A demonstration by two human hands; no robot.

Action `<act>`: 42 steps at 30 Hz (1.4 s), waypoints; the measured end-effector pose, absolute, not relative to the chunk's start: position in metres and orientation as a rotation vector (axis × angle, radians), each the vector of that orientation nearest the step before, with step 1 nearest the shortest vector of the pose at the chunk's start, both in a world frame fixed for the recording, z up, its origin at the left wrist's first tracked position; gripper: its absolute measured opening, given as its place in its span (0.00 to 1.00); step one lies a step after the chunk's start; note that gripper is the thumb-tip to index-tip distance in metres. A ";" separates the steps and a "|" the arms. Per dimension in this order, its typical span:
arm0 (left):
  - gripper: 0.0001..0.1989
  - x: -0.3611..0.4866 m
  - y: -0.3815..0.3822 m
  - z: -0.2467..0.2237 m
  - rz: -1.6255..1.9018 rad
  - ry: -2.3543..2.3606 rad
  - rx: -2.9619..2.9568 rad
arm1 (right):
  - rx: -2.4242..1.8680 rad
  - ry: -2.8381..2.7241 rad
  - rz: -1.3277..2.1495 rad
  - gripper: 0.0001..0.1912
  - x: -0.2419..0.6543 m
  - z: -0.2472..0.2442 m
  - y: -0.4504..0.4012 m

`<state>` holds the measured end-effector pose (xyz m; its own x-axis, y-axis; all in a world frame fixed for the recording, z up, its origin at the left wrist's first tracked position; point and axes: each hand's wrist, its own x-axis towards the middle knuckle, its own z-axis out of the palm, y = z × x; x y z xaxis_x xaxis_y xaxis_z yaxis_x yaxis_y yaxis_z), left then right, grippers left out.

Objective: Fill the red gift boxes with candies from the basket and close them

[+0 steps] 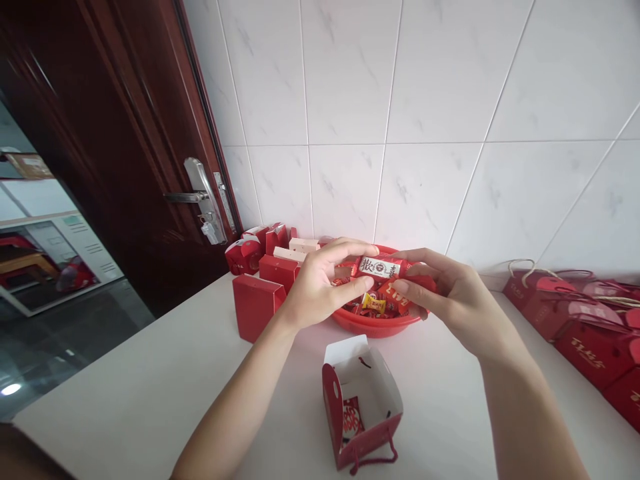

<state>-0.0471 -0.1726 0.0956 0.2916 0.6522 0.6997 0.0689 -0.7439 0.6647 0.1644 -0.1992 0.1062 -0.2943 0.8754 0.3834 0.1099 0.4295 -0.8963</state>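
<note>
Above a red plastic basket [374, 326] of wrapped sweets, both my hands hold a red-and-white wrapped candy [379, 267] level between them. My left hand [327, 280] pinches its left end between thumb and fingers. At the right end, my right hand [445, 290] closes on it, with another red wrapper [423, 283] showing by its fingers; whether that one is also held I cannot tell. A yellow-wrapped sweet [374, 303] lies in the basket. Nearer me stands an open red gift box [367, 400], white inside, with a red wrapped candy [352, 419] in it and a cord handle hanging at its front.
Several red boxes [256, 307] stand left of the basket by the tiled wall [345, 187]. More red boxes with cord handles [585, 347] line the white table's [165, 373] right side. A dark wooden door [125, 133] with a metal handle stands at left.
</note>
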 end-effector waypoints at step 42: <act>0.06 -0.071 -0.165 0.106 1.558 0.984 2.051 | -1.000 -2.063 1.233 0.04 0.138 0.089 -0.202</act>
<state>-0.0713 -0.1650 0.1057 0.1394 0.7234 0.6762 0.2998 -0.6816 0.6675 0.1381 -0.2020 0.0889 -0.5841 0.8088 0.0685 0.3225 0.3087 -0.8948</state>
